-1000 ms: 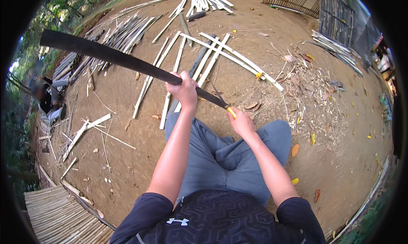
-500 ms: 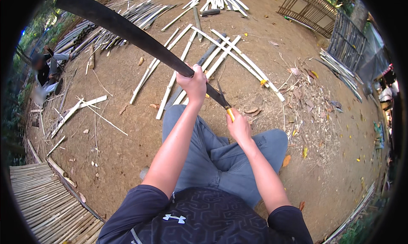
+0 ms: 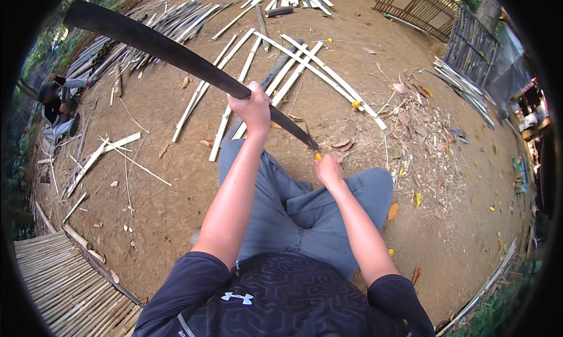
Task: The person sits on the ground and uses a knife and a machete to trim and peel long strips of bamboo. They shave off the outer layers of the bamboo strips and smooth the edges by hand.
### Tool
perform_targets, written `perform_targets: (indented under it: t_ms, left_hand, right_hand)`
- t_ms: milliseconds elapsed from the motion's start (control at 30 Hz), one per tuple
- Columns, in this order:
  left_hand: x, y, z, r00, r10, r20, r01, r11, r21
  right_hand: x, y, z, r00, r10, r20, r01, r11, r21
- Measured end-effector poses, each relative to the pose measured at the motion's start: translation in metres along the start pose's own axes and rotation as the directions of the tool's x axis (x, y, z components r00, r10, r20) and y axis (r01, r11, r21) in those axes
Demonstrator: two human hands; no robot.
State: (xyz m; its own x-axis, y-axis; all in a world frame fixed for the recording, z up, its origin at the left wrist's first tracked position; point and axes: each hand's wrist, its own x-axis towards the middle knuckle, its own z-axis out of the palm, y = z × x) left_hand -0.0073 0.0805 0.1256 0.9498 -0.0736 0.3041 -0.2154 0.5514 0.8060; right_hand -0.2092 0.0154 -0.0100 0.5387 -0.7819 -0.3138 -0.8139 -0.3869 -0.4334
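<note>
A long dark bamboo strip (image 3: 164,52) slants from the far left down toward my lap, its far end raised close to the camera. Partway along it, my left hand (image 3: 251,109) is closed around the strip. My right hand (image 3: 328,170) is closed on the yellow handle of a knife (image 3: 318,157) at the strip's near end. The dark blade meets the strip there and is hard to tell apart from it. A thin dark sliver or blade tip sticks up beside that end. Both hands are above my crossed legs (image 3: 293,202).
Pale split bamboo strips (image 3: 293,82) lie crossed ahead. Bamboo piles (image 3: 193,20) lie at the far left, near a seated person (image 3: 56,105). Shavings and leaves (image 3: 422,143) litter the right. A slatted bamboo platform (image 3: 64,278) is at near left; bamboo panels (image 3: 472,46) stand at far right.
My left hand has moved a little to the left, farther from the right hand. Less of the yellow knife handle shows. The whole view has shifted slightly.
</note>
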Motion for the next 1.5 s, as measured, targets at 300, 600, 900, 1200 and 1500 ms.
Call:
perform_targets:
  t_ms: [300,600,900,1200,1500]
  left_hand:
    - [-0.001,-0.005,-0.007,0.999,0.032,0.008,-0.032,0.999,-0.009]
    - [-0.007,0.002,0.002,0.998,0.038,0.045,-0.038,0.999,0.016]
    - [-0.010,0.001,0.025,0.999,0.040,0.025,-0.040,0.999,-0.003]
    - [-0.012,-0.002,0.033,1.000,0.007,0.025,-0.007,1.000,0.013]
    - [-0.007,0.003,0.008,0.999,0.036,-0.008,-0.036,0.999,0.032]
  right_hand:
    - [-0.014,-0.024,-0.014,0.984,-0.156,-0.086,0.166,0.978,0.123]
    - [0.025,0.017,0.035,0.994,-0.087,-0.074,0.101,0.972,0.214]
    - [0.054,0.066,0.065,0.997,0.079,-0.002,-0.079,0.997,0.006]
    - [0.073,0.095,0.084,0.996,0.079,-0.033,-0.074,0.987,0.140]
    - [0.044,0.041,0.077,0.987,-0.036,-0.158,0.082,0.951,0.297]
